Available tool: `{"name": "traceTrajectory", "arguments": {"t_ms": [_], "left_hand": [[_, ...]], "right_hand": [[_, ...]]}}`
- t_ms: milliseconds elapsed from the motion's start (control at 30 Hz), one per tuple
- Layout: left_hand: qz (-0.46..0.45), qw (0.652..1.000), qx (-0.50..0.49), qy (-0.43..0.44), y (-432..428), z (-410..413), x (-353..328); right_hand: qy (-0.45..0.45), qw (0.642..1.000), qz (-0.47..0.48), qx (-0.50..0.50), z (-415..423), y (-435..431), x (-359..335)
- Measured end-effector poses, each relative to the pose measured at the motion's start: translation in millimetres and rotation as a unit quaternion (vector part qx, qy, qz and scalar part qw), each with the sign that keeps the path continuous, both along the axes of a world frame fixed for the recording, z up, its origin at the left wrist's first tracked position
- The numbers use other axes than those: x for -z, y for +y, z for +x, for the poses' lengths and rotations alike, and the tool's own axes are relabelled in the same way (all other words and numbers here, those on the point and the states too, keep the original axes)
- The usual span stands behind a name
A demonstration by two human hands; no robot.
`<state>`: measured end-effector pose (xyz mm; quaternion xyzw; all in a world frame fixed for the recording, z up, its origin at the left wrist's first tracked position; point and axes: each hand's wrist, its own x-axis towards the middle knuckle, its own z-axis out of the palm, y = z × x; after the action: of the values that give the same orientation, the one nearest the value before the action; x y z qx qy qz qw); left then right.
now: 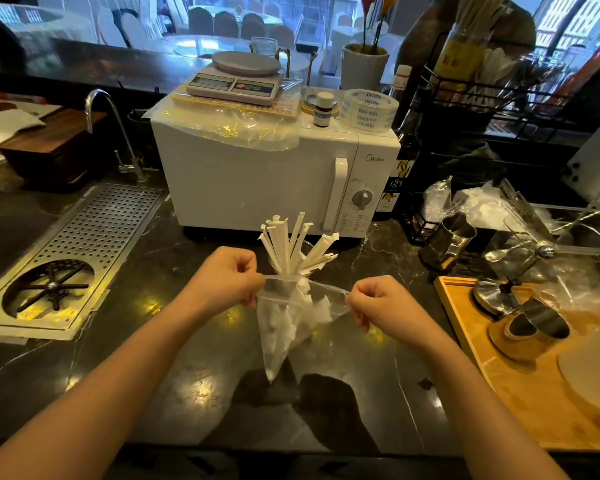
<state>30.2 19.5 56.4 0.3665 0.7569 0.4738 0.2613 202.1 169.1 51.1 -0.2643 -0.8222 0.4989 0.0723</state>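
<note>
Left hand: your left hand (227,275) is curled, and its fingers (250,289) pinch the left corner of the clear plastic bag (284,327) at its mouth.
Right hand: your right hand (378,303) is curled the same way, and its fingers (357,306) pinch the right corner of the bag's mouth.
Bag: it hangs between your two sets of fingers, with the top edge stretched from one pinch to the other. The body tapers to a point below your fingers, above the dark counter (187,375). You cannot tell whether the tip touches the counter.
Bag contents: crumpled white scraps (278,320) sit inside, mostly just below your left fingers.
Straws: a bunch of paper-wrapped straws (293,245) stands fanned out just beyond your fingers, rising behind the bag's mouth. Their holder is mostly hidden by the bag.
Microwave: the white microwave (257,181) stands farther beyond your fingers, behind the straws. On its top are a kitchen scale (238,77), a small bottle (324,109) and a roll of clear tape (368,110).
Left of your left fingers: a perforated metal drain grate (84,244) is set into the counter well apart from them, with a curved tap (108,126) beyond it.
Right of your right fingers: a wooden tray (520,386) lies near them, and a steel jug (447,242) stands on the counter beyond it.
</note>
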Motion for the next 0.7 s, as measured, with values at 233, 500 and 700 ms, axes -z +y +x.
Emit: {"name": "traceTrajectory", "arguments": {"t_ms": [233, 500, 700], "left_hand": [[-0.027, 0.999, 0.021, 0.040, -3, -9, -7], [-0.002, 0.991, 0.036, 0.132, -3, -7, -26], [0.005, 0.979, 0.084, 0.184, 1, -5, -41]], "right_hand": [[-0.099, 0.993, 0.041, -0.056, -2, 1, -2], [-0.029, 0.989, -0.108, -0.093, -9, -10, 2], [-0.032, 0.857, -0.509, -0.071, -44, -23, 29]]}}
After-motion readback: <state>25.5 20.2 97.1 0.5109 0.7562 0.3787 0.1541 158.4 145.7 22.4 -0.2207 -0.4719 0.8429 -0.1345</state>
